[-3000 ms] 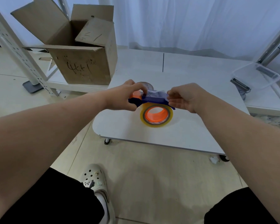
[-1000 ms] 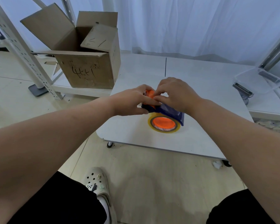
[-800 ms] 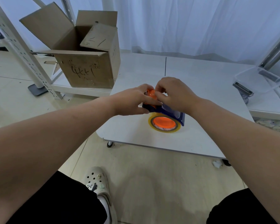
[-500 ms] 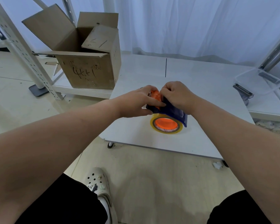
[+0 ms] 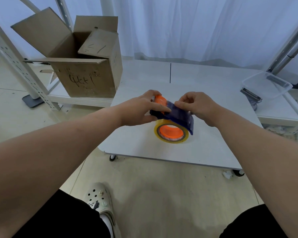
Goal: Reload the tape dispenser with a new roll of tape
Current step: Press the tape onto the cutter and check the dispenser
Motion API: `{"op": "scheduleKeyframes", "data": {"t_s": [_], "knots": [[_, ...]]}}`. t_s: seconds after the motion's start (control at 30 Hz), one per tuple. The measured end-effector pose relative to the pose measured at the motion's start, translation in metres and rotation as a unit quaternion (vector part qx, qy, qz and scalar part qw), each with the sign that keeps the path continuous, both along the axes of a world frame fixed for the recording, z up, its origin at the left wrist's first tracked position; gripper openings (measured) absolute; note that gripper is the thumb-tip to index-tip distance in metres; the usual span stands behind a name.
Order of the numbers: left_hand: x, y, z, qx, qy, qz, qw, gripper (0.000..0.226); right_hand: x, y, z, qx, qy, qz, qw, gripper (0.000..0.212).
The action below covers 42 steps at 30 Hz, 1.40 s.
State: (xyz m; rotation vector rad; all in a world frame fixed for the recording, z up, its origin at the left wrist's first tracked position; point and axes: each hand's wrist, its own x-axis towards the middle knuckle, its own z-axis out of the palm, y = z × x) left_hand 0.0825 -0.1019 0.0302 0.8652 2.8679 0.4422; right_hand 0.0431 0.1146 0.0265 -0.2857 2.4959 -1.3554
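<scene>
Both hands are on the tape dispenser (image 5: 175, 115) right in the middle of the frame, held just above the white table (image 5: 205, 152). The left hand (image 5: 138, 110) has its fingers wrapped around the orange handle end, thumb pressed along the blue body. The right hand (image 5: 198, 104) pinches the top edge of the blue frame with fingertips closed tight on it; can't tell if there's tape film between them, it's too blurry. The roll of tape (image 5: 172, 133) sits in the dispenser, yellowish with an orange core, its lower edge at or touching the tabletop.

Upper left there's an open cardboard box (image 5: 83, 66) on a low shelf, and a clear plastic container (image 5: 267, 85) off at the right edge. A pale clog (image 5: 100, 200) shows at the bottom.
</scene>
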Motion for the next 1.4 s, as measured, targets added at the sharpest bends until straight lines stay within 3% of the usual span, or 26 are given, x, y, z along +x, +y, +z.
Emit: {"op": "scheduleKeyframes", "data": {"t_s": [0.1,0.23,0.3,0.4,0.47,0.6,0.67,0.77,0.83,0.93,1.03,1.23,1.4], "knots": [[-0.002,-0.006,0.001,-0.007,-0.020,0.019,1.000,0.045,-0.004,0.012,-0.005,0.064,0.037,-0.014,0.997,0.016],[-0.006,-0.009,0.001,0.011,-0.044,0.036,0.998,0.046,0.002,0.006,-0.001,0.102,0.240,0.003,0.965,0.012],[-0.007,-0.010,0.001,0.019,-0.049,0.035,0.998,0.046,0.008,0.002,0.000,0.101,0.276,0.045,0.955,0.006],[-0.007,-0.010,0.002,0.037,-0.056,0.036,0.997,0.045,0.016,-0.001,-0.012,0.198,0.247,0.125,0.940,0.040],[-0.005,-0.010,0.002,0.058,-0.066,0.047,0.995,0.045,0.018,0.000,-0.021,0.234,0.234,0.123,0.936,0.051],[-0.007,-0.010,0.004,0.067,-0.084,0.060,0.992,0.045,0.021,0.005,-0.028,0.170,0.207,0.063,0.961,0.048],[-0.009,-0.008,0.005,0.053,-0.088,0.065,0.993,0.044,0.022,0.002,-0.026,0.086,0.182,0.043,0.979,0.067],[-0.012,-0.008,0.005,0.047,-0.094,0.068,0.992,0.043,0.023,-0.004,-0.018,0.068,0.270,0.049,0.959,0.084],[-0.013,-0.008,0.005,0.046,-0.098,0.066,0.992,0.043,0.022,-0.006,-0.018,0.168,0.329,0.075,0.926,0.074],[-0.014,-0.008,0.004,0.052,-0.106,0.068,0.991,0.045,0.023,-0.008,-0.026,0.269,0.303,0.095,0.909,0.052],[-0.014,-0.005,0.003,0.081,-0.126,0.085,0.985,0.049,0.024,-0.010,-0.031,0.232,0.278,0.073,0.929,0.042],[-0.014,-0.001,0.003,0.148,-0.177,0.125,0.965,0.052,0.019,-0.004,-0.034,0.257,0.236,-0.002,0.937,0.047],[-0.017,0.004,0.004,0.198,-0.207,0.141,0.948,0.052,0.018,0.001,-0.035,0.211,0.215,-0.012,0.953,0.035]]}}
